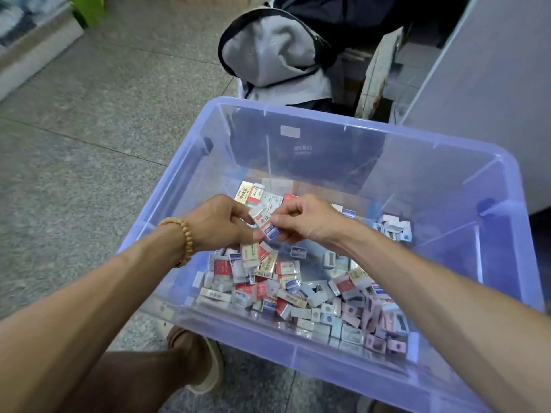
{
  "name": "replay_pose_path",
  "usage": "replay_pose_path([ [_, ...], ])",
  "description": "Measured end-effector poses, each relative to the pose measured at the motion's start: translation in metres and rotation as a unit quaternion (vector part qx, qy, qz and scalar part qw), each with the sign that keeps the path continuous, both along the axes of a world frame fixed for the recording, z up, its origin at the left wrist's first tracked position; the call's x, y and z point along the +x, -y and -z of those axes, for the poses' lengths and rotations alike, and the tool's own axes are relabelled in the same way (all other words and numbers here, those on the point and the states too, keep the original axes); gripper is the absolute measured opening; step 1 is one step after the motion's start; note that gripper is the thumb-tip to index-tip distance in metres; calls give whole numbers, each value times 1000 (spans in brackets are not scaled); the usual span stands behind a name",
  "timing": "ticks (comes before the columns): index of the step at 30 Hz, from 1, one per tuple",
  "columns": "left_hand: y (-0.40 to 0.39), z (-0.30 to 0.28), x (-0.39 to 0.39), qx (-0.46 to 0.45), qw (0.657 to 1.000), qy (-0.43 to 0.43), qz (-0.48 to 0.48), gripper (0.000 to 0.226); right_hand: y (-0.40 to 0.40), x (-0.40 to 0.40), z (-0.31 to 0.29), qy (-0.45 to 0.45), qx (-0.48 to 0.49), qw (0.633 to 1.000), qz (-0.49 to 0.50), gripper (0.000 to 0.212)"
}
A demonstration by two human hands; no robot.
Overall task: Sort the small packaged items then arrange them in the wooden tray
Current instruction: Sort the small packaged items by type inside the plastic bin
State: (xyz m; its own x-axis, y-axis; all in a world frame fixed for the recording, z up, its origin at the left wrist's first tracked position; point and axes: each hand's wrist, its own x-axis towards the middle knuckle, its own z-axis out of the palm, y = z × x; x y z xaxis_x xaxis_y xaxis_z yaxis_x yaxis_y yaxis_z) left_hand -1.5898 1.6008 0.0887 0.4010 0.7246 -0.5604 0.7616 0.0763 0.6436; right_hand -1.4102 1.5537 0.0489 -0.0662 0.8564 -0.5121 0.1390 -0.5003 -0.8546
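Note:
Both hands are inside a clear blue plastic bin point(369, 131) above a heap of small packaged items point(298, 290) in red, white, blue and pink wrappers. My left hand point(219, 223), with a wooden bead bracelet on its wrist, holds a small stack of packets point(253, 254) under its fingers. My right hand point(304, 219) pinches a red, white and blue packet point(266, 223), and the fingertips of my left hand touch the same packet. No wooden tray is in view.
The bin stands on a grey speckled tiled floor point(89, 129). A grey and black backpack point(277, 49) lies behind it, a white cabinet point(492, 84) at right. My shoe point(205, 365) and knee are at the bin's near left corner.

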Motion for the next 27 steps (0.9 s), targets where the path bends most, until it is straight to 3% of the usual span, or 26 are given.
replay_pose_path([
  [3,-3,4,-4,14,1000,-15,-20,21,-15,6,24,111,-38,989,91,22],
  [6,-4,4,-4,14,1000,-12,-22,13,-38,1,49,167,-64,969,172,21],
  [13,-5,5,-3,16,998,13,-52,8,-73,-26,73,255,-55,958,117,17],
  [19,-6,6,-3,-3,997,32,-68,12,-72,-17,58,333,-34,941,53,22],
  [21,-5,5,-1,-4,997,40,-72,11,-61,-17,41,225,-11,972,64,26],
  [23,-6,3,0,2,996,48,-77,8,-40,-15,20,57,-47,996,49,28],
  [27,-6,3,5,-7,991,77,-105,7,-1,-1,5,-164,-130,978,7,13],
])
